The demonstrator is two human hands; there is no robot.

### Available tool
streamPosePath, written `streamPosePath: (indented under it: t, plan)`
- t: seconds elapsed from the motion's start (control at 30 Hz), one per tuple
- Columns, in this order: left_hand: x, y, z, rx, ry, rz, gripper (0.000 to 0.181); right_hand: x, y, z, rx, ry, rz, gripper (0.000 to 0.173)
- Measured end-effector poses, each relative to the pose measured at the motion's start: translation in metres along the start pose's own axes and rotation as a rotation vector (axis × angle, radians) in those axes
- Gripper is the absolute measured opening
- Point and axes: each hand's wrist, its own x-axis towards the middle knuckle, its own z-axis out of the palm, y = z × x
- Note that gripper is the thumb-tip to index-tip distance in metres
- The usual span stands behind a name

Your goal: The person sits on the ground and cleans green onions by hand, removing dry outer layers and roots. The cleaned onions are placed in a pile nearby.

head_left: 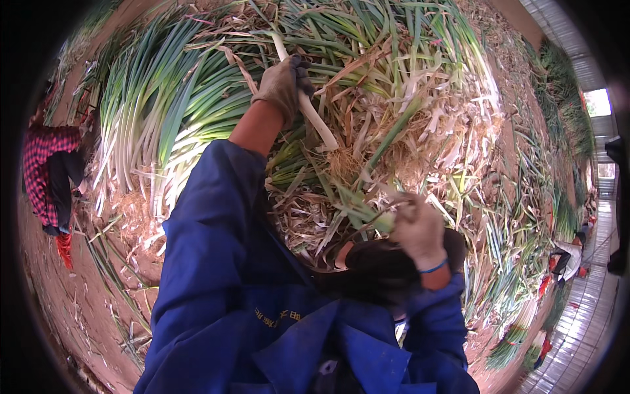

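My left hand [285, 83], in a soiled work glove, grips the white stalk of a leek or large green onion [317, 120]. The stalk slants down to the right, with its stringy roots [343, 162] lowest. My right hand [418, 229], also gloved and blurred by motion, is closed on green outer leaves [366, 209] above my dark-clad knee. Leafy green onions [211, 115] lie in a thick layer beyond and left of my left arm. Dry peeled skins and leaves [305, 221] lie heaped between my hands and my legs.
A person in a checked shirt [47, 170] is at the far left beside more onions. Another person in light clothing [568, 258] is low at the far right. A tied bundle of onions [514, 335] lies at the lower right. Leaf scraps cover the earth floor [88, 305].
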Motion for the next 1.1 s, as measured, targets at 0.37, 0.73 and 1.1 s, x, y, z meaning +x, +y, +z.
streamPosePath:
  t: [0.37, 0.73, 1.1]
  plan:
    - [-0.023, 0.01, 0.007, 0.124, 0.044, 0.071, 0.023, -0.164, 0.281, -0.213, -1.037, -0.46, 0.899, 0.048]
    - [-0.036, -0.003, 0.018, 0.192, 0.009, 0.013, 0.025, 0.125, 0.182, -0.093, -0.645, -0.064, 0.29, 0.043]
    - [-0.025, -0.003, 0.023, 0.198, -0.004, -0.101, 0.024, 0.355, 0.168, 0.058, -0.651, 0.119, 0.398, 0.081]
